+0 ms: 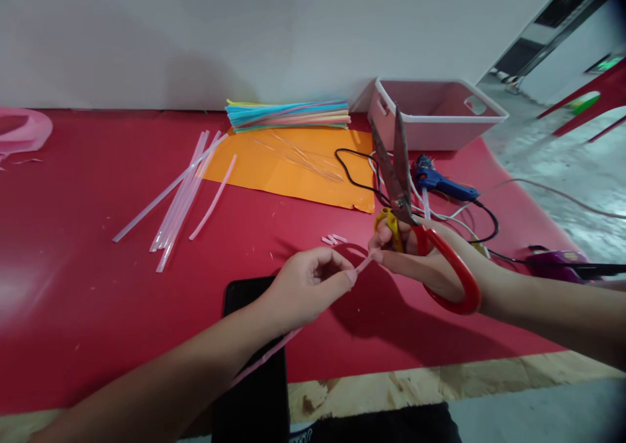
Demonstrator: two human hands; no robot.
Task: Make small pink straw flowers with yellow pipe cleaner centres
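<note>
Left hand (313,283) pinched on pink strip (362,265); right hand (424,267) pinching same strip while gripping scissors (401,203). Pull strip taut, blades (402,149) pointing far, clear of left hand.

The dark-bladed scissors with red looped handles (401,206) are showing dull, stained-looking metal along the blades, while the handle loop is catching a soft plastic shine. The thin translucent pink strip (363,265) is looking smooth and plastic; the long pale-pink strips (178,208) are giving a glossy, plastic-like sheen. The flat orange rectangular sheet (242,164) is appearing papery and matt. The broad red table covering (122,299) is looking smooth, reflecting a hazy gleam at its left side. The white rectangular plastic box (450,133) is showing smooth walls. The pale wooden table edge (415,384) is looking rough and blotched.
</note>
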